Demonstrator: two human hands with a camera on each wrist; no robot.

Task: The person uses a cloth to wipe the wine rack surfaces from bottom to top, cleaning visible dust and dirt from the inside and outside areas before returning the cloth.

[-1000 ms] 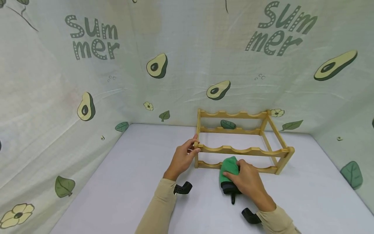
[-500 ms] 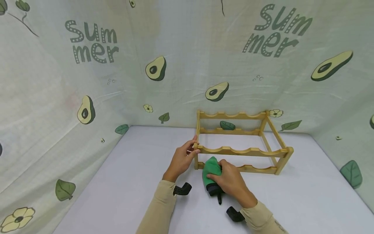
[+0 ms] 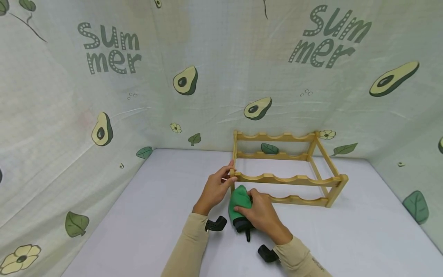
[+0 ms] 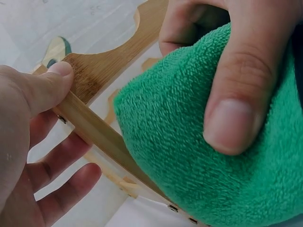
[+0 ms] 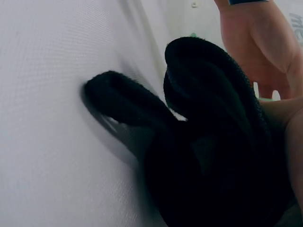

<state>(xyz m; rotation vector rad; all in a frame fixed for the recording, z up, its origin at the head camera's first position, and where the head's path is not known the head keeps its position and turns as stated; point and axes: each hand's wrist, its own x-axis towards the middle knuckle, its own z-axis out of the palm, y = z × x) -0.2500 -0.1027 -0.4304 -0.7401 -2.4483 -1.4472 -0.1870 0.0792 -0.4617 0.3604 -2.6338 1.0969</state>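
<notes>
A light wooden wine rack (image 3: 299, 179) with scalloped rails stands on the white table. My left hand (image 3: 214, 193) holds its near left corner; in the left wrist view the thumb lies on top of the wood and the fingers are beneath. With my right hand (image 3: 264, 216) I grip a green plush cleaning mitt (image 3: 238, 201) that has a black cuff and loop. The mitt is against the front left part of the rack, hiding the left end of the lower front rail. In the right wrist view, the dark cuff (image 5: 208, 137) covers most of my right hand.
A pale curtain (image 3: 214, 50) printed with avocados and leaves hangs behind the rack and along both sides. White table surface (image 3: 149, 215) lies left of my arms and at the right of the rack. Black camera mounts (image 3: 216, 224) sit on both wrists.
My right hand has slid the green mitt leftward along the rack's front, from near its middle to the left corner. My left hand stays on the same corner, and the rack stays in place.
</notes>
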